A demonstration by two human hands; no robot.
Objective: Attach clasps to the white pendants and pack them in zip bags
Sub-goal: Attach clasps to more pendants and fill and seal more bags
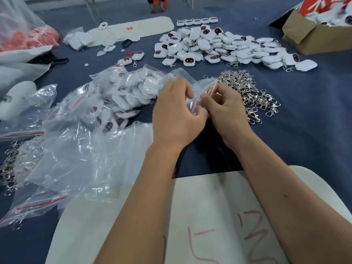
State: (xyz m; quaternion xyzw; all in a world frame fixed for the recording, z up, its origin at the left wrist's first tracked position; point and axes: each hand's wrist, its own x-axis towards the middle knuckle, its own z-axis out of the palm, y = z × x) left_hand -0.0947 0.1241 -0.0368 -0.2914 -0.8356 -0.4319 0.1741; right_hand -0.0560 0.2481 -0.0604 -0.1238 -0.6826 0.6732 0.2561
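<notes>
My left hand and right hand pinch zip bag. Clasp heap just right; packed bags left; loose pendants beyond.

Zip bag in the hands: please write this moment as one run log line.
step: packing | left hand: pinches zip bag | right hand: pinches same bag | clasps pile: right of hands
</notes>
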